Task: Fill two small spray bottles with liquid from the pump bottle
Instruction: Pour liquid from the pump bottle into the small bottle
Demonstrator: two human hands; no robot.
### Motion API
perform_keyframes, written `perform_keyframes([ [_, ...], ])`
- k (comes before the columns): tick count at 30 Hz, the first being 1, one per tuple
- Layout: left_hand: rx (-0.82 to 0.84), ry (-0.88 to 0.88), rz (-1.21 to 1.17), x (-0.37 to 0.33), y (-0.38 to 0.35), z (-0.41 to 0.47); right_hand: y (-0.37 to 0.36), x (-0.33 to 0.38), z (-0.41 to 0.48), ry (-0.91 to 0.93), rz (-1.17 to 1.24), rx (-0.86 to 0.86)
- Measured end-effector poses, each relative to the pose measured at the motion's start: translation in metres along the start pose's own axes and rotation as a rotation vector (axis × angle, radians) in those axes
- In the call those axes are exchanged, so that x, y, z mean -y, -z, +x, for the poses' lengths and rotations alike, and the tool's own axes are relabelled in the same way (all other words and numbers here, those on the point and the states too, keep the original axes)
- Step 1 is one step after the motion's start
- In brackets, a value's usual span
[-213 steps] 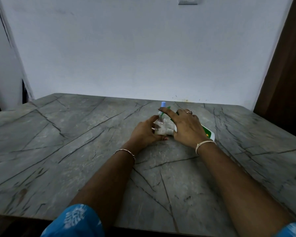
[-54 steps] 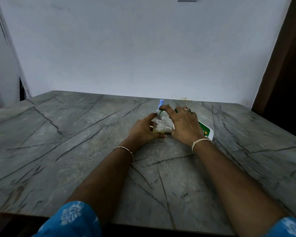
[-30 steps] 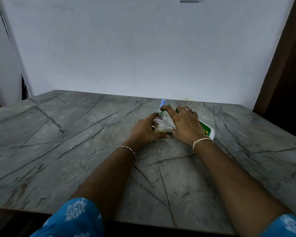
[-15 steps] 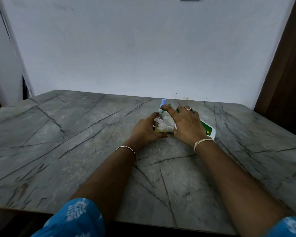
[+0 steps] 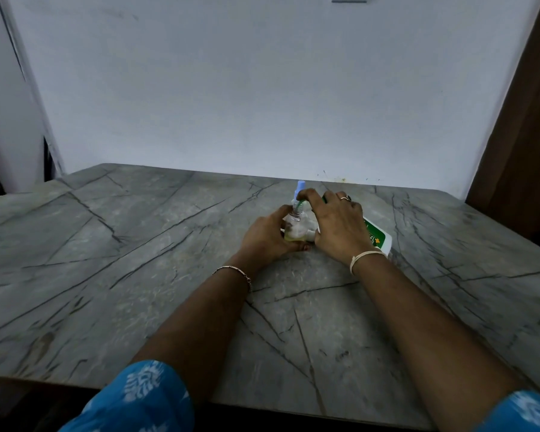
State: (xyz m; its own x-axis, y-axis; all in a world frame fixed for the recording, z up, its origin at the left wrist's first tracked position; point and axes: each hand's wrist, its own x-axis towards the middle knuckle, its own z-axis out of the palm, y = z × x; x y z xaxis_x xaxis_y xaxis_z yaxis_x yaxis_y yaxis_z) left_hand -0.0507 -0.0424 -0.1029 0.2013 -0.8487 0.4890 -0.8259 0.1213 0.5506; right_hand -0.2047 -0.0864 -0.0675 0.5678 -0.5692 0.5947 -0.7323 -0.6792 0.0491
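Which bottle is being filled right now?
The clear small bottle held by the left hand, with yellowish liquid at its bottom; the other, blue-capped one stands behind it.

Item count, tabletop scene

Two hands: left hand (image 5: 267, 236), right hand (image 5: 337, 226). One small clear bottle (image 5: 294, 226) with yellowish liquid, one blue-capped sprayer (image 5: 300, 187) behind it; whether that belongs to a second bottle cannot be told. One green-labelled pump bottle (image 5: 376, 240), largely hidden. Two bracelets (image 5: 233, 271), one per wrist. One ring (image 5: 345, 198). One marble table (image 5: 106, 244).
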Motion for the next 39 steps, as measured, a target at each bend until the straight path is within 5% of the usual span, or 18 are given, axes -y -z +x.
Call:
perform_keyframes([
  [39, -0.005, 0.002, 0.018, 0.0008, -0.0018, 0.001, -0.0046, 0.0007, 0.0004, -0.014, -0.045, -0.015],
])
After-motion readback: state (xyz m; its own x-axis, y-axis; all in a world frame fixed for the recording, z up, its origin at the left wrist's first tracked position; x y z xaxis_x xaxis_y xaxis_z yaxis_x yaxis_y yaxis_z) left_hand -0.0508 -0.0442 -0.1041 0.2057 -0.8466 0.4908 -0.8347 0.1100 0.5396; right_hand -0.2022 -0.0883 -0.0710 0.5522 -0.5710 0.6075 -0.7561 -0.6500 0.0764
